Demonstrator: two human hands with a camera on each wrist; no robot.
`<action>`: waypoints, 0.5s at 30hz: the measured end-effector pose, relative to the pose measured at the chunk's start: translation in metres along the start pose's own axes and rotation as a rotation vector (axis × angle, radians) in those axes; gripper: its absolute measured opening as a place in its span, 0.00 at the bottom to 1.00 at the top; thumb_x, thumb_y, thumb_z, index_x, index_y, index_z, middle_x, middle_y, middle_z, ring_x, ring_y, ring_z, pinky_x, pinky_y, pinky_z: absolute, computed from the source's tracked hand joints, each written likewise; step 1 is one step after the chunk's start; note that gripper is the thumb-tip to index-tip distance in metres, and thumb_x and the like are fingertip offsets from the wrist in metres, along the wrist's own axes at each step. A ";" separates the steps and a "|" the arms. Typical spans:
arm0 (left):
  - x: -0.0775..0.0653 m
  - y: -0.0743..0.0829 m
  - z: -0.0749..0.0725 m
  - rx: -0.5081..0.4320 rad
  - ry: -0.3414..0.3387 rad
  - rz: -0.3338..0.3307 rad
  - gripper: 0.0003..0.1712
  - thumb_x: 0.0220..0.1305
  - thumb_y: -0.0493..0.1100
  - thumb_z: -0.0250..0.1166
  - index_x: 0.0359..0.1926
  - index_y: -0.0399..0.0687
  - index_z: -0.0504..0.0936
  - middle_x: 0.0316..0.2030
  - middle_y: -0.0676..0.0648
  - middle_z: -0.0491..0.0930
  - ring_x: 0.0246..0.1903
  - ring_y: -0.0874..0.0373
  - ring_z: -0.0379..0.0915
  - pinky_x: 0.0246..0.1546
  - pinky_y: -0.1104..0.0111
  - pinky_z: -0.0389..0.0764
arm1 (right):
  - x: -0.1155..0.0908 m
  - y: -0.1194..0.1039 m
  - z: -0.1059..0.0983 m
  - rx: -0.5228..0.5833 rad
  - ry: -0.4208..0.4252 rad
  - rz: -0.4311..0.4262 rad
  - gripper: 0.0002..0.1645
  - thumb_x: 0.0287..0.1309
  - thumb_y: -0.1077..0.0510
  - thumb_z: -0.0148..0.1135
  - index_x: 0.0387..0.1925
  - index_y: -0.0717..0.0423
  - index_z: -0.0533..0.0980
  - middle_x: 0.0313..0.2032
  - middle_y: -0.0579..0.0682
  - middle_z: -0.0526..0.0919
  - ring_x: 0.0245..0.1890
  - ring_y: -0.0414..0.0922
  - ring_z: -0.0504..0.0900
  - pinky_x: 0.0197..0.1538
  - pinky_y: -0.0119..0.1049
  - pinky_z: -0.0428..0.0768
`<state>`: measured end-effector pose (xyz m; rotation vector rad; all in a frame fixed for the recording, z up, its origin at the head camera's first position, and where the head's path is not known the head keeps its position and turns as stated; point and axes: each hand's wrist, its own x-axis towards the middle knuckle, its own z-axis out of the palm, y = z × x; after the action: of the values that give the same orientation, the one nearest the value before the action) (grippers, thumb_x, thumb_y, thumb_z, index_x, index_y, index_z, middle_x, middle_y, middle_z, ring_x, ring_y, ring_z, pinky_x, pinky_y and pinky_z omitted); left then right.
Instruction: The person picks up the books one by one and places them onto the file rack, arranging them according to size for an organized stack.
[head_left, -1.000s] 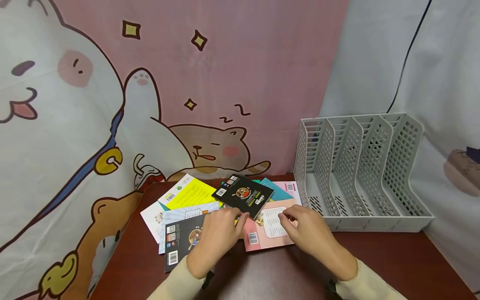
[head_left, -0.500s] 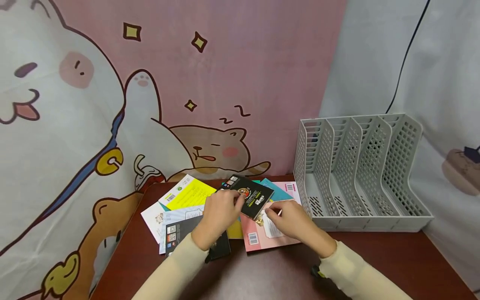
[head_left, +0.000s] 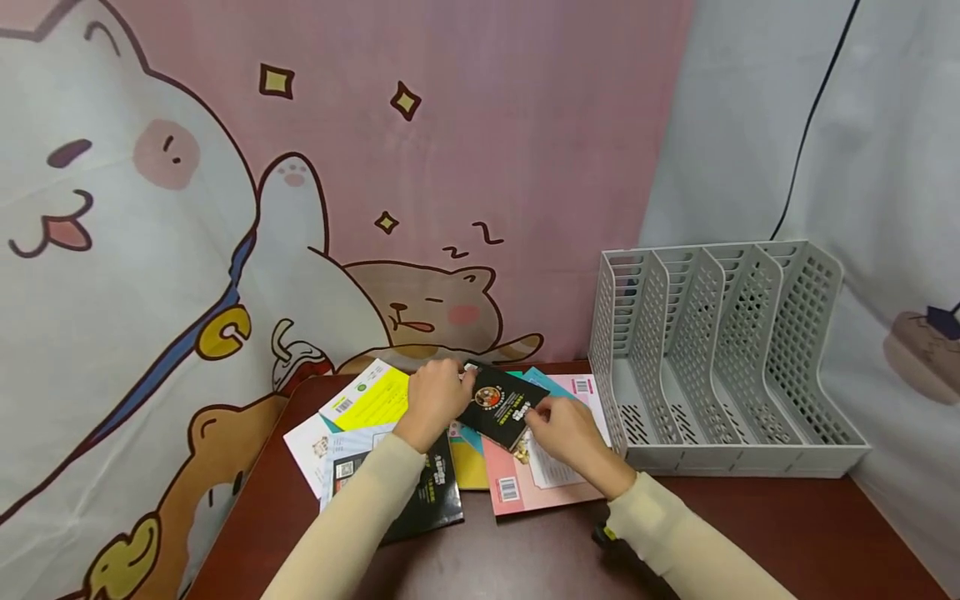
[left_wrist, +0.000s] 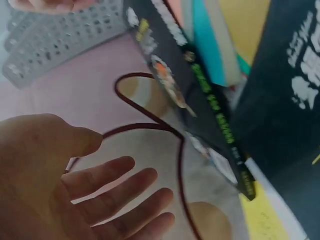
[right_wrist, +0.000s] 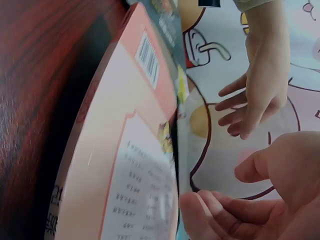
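A small black booklet point(head_left: 498, 403) with a round picture lies on a spread of several thin books. My left hand point(head_left: 437, 396) hovers at its far left end; in the left wrist view, that hand point(left_wrist: 110, 185) has its thumb and fingers spread apart beside the booklet point(left_wrist: 185, 95). Over the booklet's right corner is my right hand point(head_left: 566, 427). The right wrist view has this hand point(right_wrist: 260, 205) with fingers bent a little, thumb apart from them and fingertips right at a book edge. A pink book point(head_left: 534, 492) with a barcode lies under the right hand.
Left of the hands lie a yellow-and-white book point(head_left: 371, 398), a white book point(head_left: 306, 442) and another black book point(head_left: 427, 500), partly behind the left sleeve. A grey perforated file rack point(head_left: 738, 458) with several slots stands at the table's right. A printed cloth point(head_left: 540, 167) hangs behind.
My left hand has moved from the near side up to the black booklet's far left end. The right hand has shifted left off the pink book to the booklet's right corner.
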<state>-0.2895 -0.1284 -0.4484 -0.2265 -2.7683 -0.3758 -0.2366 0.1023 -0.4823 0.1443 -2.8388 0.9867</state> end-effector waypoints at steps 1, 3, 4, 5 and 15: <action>0.003 -0.002 0.003 0.002 -0.019 -0.016 0.21 0.78 0.56 0.67 0.34 0.46 0.91 0.34 0.40 0.91 0.32 0.43 0.87 0.29 0.50 0.85 | 0.001 0.001 0.001 -0.010 -0.003 0.016 0.15 0.71 0.49 0.68 0.39 0.56 0.91 0.33 0.50 0.91 0.35 0.46 0.84 0.42 0.45 0.82; 0.008 -0.008 0.010 0.016 -0.053 -0.054 0.22 0.78 0.56 0.67 0.35 0.43 0.90 0.37 0.38 0.91 0.35 0.41 0.88 0.32 0.48 0.86 | 0.005 0.003 0.005 -0.029 -0.016 0.046 0.17 0.71 0.48 0.67 0.38 0.56 0.91 0.35 0.52 0.92 0.35 0.48 0.85 0.42 0.47 0.83; 0.011 -0.011 0.014 0.025 -0.070 -0.074 0.22 0.78 0.56 0.66 0.36 0.43 0.90 0.38 0.37 0.91 0.37 0.41 0.88 0.34 0.47 0.86 | 0.006 0.004 0.006 -0.036 -0.024 0.062 0.17 0.71 0.47 0.67 0.37 0.55 0.91 0.36 0.52 0.92 0.36 0.48 0.85 0.43 0.47 0.83; 0.013 -0.014 0.017 0.034 -0.090 -0.096 0.22 0.78 0.56 0.66 0.38 0.42 0.90 0.40 0.37 0.91 0.39 0.40 0.89 0.37 0.46 0.87 | 0.007 0.005 0.007 -0.043 -0.031 0.078 0.18 0.71 0.46 0.67 0.36 0.55 0.91 0.36 0.52 0.92 0.36 0.48 0.85 0.43 0.47 0.83; 0.018 -0.028 0.036 0.054 -0.244 -0.208 0.27 0.79 0.59 0.64 0.48 0.36 0.91 0.50 0.35 0.91 0.50 0.38 0.87 0.49 0.43 0.86 | 0.009 0.010 0.014 -0.031 -0.059 0.166 0.20 0.72 0.43 0.67 0.31 0.53 0.88 0.31 0.52 0.88 0.30 0.47 0.82 0.33 0.40 0.78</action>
<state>-0.3232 -0.1428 -0.4808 0.0325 -3.0488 -0.3440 -0.2484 0.1012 -0.4982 -0.0682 -2.9579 0.9841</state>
